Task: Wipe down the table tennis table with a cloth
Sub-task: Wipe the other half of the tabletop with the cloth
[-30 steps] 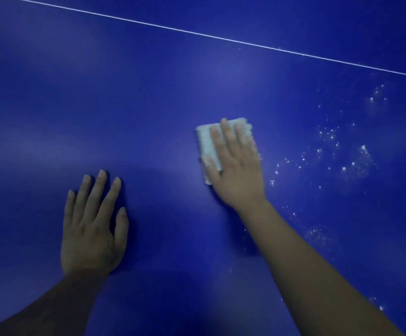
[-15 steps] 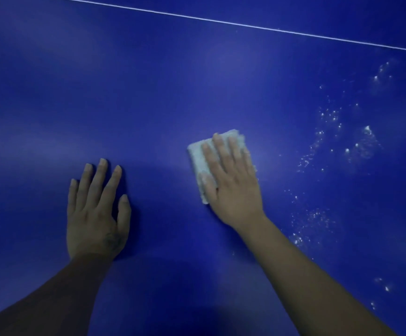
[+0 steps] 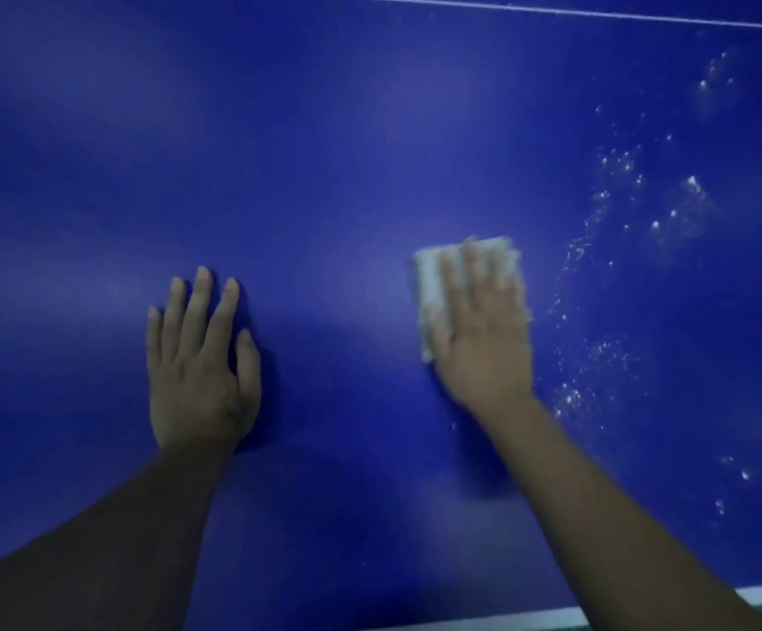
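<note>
The blue table tennis table (image 3: 347, 152) fills the view. A folded white cloth (image 3: 431, 284) lies flat on it right of centre. My right hand (image 3: 483, 334) presses on the cloth with straight fingers and covers most of it; hand and cloth are blurred. To the left, my left hand (image 3: 201, 366) rests flat on the bare table, fingers straight and slightly spread. White specks (image 3: 620, 211) are scattered over the surface just right of the cloth.
A thin white line (image 3: 597, 13) crosses the table at the top. The table's near edge with its white border (image 3: 529, 617) shows at the bottom right. More white specks (image 3: 588, 384) lie beside my right wrist.
The view has shifted so the white line sits higher and the near edge appears. My right hand with the cloth has slid right, closer to the specks. My left hand stays planted.
</note>
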`<state>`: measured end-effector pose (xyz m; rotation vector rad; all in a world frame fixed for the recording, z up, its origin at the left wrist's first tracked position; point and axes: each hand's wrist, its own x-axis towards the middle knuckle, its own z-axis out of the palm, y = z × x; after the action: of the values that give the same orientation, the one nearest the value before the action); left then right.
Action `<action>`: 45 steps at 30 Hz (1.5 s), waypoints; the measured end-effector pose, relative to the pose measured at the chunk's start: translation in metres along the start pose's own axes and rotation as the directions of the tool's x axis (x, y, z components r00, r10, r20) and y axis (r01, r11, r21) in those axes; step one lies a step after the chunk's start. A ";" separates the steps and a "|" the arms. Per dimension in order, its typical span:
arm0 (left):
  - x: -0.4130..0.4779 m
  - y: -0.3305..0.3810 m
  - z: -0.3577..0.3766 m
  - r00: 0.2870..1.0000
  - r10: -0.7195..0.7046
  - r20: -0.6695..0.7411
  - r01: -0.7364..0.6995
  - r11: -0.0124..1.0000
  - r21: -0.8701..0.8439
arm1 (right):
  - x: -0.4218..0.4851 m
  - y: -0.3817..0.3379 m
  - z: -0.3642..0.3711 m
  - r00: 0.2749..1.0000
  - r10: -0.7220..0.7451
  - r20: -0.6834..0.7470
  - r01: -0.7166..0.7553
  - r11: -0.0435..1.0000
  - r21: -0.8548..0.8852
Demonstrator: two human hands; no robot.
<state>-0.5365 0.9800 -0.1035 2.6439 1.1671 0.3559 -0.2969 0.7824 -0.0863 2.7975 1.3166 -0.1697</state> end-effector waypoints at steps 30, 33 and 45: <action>-0.165 0.030 -0.018 0.979 -0.096 0.180 0.066 0.984 0.164 | -0.187 -0.028 0.015 0.938 0.346 0.020 -0.346 0.935 0.080; -0.164 0.029 -0.018 0.980 -0.090 0.177 0.061 0.985 0.163 | -0.203 -0.090 0.023 0.984 0.179 -0.006 -0.177 0.979 0.101; -0.164 0.034 -0.020 0.985 -0.095 0.147 0.075 0.987 0.142 | -0.263 -0.002 0.032 0.996 0.091 -0.023 -0.090 0.994 0.058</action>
<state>-0.6267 0.8372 -0.0948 2.6682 1.2909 0.0575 -0.4673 0.5792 -0.0870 2.9093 1.2055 -0.1703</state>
